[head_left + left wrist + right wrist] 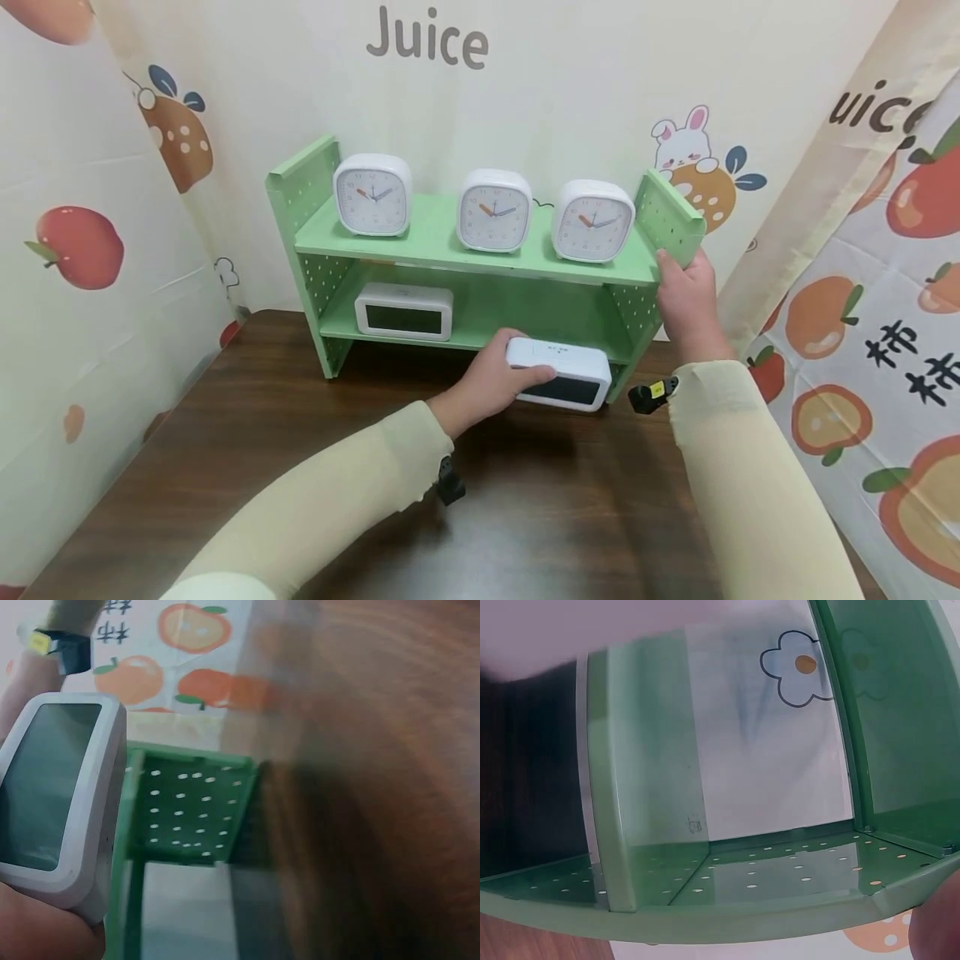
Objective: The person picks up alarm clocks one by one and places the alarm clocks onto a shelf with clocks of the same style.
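My left hand (491,379) grips a white digital clock (572,358) by its left end, in front of the right part of the lower shelf. The clock's dark screen (46,784) shows no digits in the left wrist view. On the right, my right hand (690,304) holds the side panel of the green two-tier rack (435,265) near its front edge. Another white digital clock (405,293) stands on the lower shelf at the left. Along the upper shelf are three square white analog clocks: left (372,197), middle (493,212) and right (592,222).
The rack stands on a dark wooden table (525,500), near a fruit-printed curtain (540,100) that hangs behind and on both sides. Perforated green end panels (306,196) bound the shelves. A small black camera (652,395) is strapped to the right wrist.
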`<action>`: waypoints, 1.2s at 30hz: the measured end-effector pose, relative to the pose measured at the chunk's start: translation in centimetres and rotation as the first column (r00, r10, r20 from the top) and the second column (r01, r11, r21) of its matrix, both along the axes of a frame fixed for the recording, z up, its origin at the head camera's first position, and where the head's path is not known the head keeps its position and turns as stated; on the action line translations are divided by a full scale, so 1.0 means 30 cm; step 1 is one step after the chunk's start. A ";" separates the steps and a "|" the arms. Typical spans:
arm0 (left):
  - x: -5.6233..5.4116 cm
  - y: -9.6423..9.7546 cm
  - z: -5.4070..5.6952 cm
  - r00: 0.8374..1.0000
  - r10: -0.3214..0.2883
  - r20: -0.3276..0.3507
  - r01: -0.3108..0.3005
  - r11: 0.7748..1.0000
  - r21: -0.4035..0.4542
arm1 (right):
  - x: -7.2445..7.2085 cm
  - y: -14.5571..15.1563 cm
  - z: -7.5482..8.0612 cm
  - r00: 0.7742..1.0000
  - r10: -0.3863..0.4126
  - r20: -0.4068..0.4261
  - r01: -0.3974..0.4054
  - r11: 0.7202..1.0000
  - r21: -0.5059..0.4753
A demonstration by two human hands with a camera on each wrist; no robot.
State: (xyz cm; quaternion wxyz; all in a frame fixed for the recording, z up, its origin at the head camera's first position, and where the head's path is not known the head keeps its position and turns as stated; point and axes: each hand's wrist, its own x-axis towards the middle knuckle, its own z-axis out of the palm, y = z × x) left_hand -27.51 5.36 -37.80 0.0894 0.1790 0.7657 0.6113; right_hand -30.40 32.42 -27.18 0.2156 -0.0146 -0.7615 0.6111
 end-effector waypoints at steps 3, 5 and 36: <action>-0.026 0.003 0.043 1.000 0.010 -0.011 -0.010 1.000 0.011 | 0.000 0.000 -0.006 1.000 -0.009 -0.004 0.009 1.000 0.026; -0.046 0.002 0.069 1.000 0.017 -0.022 -0.017 0.999 0.030 | -0.002 0.000 -0.007 1.000 -0.015 -0.009 0.016 0.999 0.043; -0.257 0.036 0.055 0.996 0.062 -0.067 -0.064 0.998 -0.022 | -0.020 0.009 -0.015 1.000 -0.028 0.005 0.028 0.999 0.036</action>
